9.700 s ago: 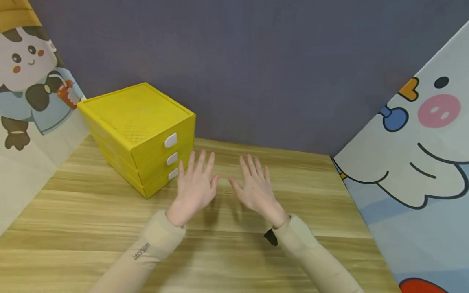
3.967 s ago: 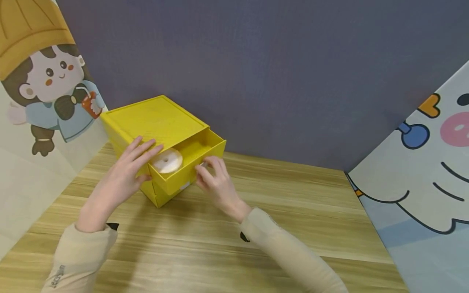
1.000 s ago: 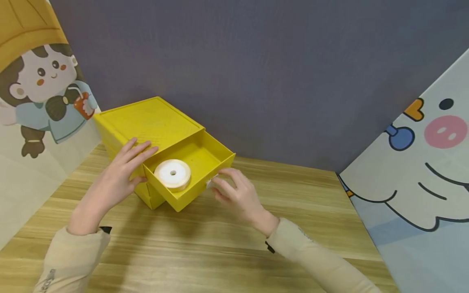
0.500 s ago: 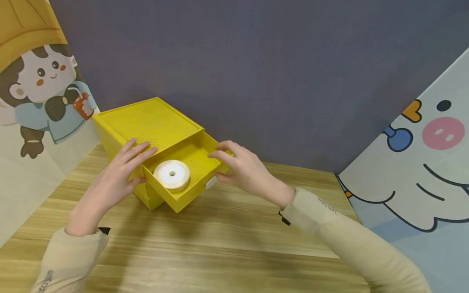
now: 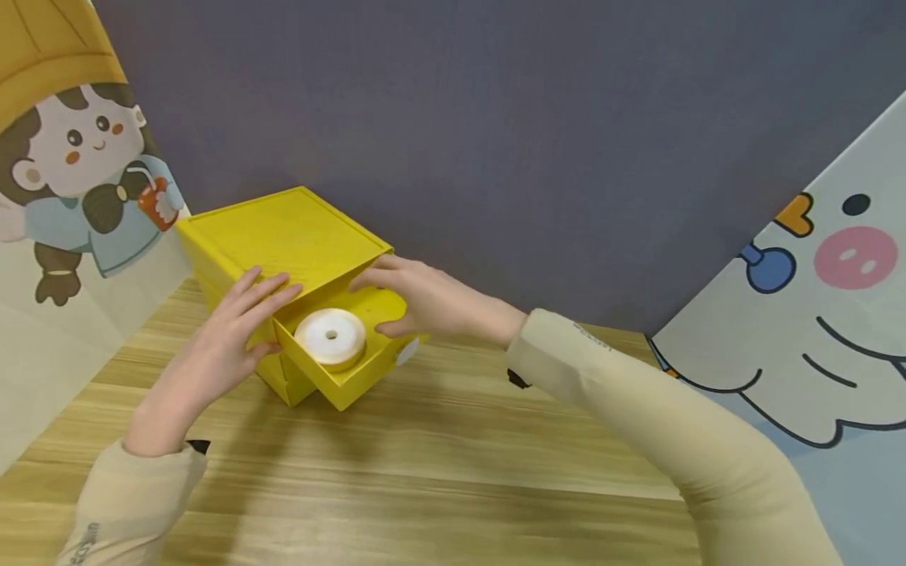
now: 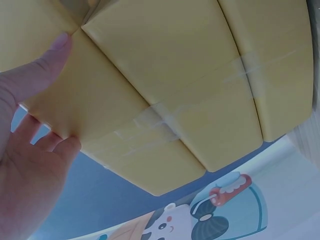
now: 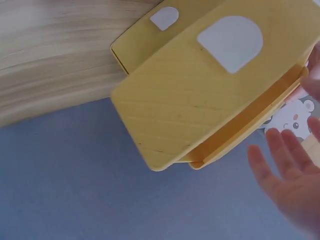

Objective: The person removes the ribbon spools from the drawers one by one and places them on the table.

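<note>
A yellow drawer unit [image 5: 283, 236] stands at the left of the table, its top drawer [image 5: 357, 382] pulled out. Inside that drawer, toward its left, lies a white-faced ribbon spool [image 5: 329, 351] with a small centre hole. My left hand [image 5: 219, 354] rests on the unit, straight fingers on the top and thumb against the side, as the left wrist view also shows. Over the drawer's right half reaches my right hand [image 5: 425, 299], fingers and thumb spread apart, just right of the spool and holding nothing. The drawer's white handle [image 5: 407, 351] shows below it.
Lower drawers sit under the pulled-out one, one with a white handle [image 7: 166, 18]. A grey-blue wall [image 5: 538, 157] rises behind the wooden table [image 5: 439, 456]. Cartoon-printed panels [image 5: 849, 330] flank both sides.
The top drawer slid out under my right hand's pull, uncovering the spool. My right hand then let go of the handle and moved up and left over the drawer. My left hand stayed on the unit.
</note>
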`<state>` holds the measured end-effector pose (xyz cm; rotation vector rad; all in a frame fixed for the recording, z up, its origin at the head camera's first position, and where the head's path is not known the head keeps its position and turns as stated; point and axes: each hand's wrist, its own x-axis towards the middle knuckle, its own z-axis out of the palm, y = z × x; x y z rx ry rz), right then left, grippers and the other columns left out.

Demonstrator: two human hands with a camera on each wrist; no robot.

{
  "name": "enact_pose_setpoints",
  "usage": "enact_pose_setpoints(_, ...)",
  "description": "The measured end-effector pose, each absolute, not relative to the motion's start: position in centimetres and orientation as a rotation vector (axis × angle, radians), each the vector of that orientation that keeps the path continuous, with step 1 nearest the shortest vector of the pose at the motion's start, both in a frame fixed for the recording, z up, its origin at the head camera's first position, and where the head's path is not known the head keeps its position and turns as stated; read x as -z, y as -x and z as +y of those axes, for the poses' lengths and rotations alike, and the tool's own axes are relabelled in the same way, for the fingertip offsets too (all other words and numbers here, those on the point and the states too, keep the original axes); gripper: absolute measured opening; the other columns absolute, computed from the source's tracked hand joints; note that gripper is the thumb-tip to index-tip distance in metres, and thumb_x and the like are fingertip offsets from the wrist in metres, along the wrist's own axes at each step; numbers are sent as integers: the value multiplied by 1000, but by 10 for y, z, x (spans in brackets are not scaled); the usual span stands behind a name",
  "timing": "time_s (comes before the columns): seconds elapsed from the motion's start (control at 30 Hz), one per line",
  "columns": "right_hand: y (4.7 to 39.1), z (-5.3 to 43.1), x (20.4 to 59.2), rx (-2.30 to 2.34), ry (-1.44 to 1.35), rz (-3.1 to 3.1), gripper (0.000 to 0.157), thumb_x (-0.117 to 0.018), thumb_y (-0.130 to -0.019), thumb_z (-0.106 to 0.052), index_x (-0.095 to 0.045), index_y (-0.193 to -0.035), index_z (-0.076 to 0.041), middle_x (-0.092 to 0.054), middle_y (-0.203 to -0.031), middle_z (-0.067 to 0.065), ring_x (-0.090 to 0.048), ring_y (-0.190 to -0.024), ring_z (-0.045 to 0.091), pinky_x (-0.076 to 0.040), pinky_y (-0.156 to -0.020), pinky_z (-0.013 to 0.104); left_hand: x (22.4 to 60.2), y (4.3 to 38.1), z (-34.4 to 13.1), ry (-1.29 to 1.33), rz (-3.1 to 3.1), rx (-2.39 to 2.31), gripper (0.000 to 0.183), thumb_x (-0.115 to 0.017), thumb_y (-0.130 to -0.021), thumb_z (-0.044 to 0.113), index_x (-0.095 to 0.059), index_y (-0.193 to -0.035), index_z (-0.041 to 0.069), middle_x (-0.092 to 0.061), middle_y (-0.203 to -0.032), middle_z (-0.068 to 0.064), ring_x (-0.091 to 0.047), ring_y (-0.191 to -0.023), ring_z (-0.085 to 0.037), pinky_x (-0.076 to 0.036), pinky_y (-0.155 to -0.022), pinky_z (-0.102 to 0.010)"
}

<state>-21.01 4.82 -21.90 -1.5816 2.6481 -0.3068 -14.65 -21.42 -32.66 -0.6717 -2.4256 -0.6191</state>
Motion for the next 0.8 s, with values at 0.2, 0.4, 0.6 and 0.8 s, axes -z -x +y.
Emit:
enact_pose_setpoints(0.2, 217, 26, 209, 267, 1594, 2498, 54, -74, -83, -18, -55, -133, -11, -57, -131, 4, -54, -116, 18, -48, -101, 25, 327, 146, -215, 680, -2419, 613, 89, -78, -62, -16, -47, -141, 12, -45, -144, -20, -25, -144, -41, -42, -97, -67)
enact_pose_setpoints(0.4, 219, 2, 202, 129, 1554, 2374, 54, -73, -85, -17, -53, -135, -10, -57, -134, 5, -54, -116, 21, -48, -101, 28, 327, 146, -216, 678, -2418, 623, 89, -78, -62, -15, -47, -141, 12, -45, -144, -20, -24, -144, -40, -42, -97, -66)
enact_pose_setpoints(0.6, 219, -20, 205, -68, 1472, 2277, 62, -73, -85, -18, -47, -141, -13, -50, -144, -1, -46, -133, 16, -41, -111, 25, 328, 147, -217, 684, -2404, 627, 87, -79, -61, -14, -49, -139, 10, -46, -144, -20, -25, -144, -41, -41, -99, -66)
enact_pose_setpoints(0.8, 221, -36, 208, -265, 1386, 2206, 72, -75, -82, -20, -41, -146, -22, -45, -147, -7, -44, -132, 13, -44, -107, 26, 330, 149, -217, 688, -2388, 636, 87, -79, -61, -15, -49, -139, 11, -46, -144, -20, -26, -143, -41, -42, -99, -65)
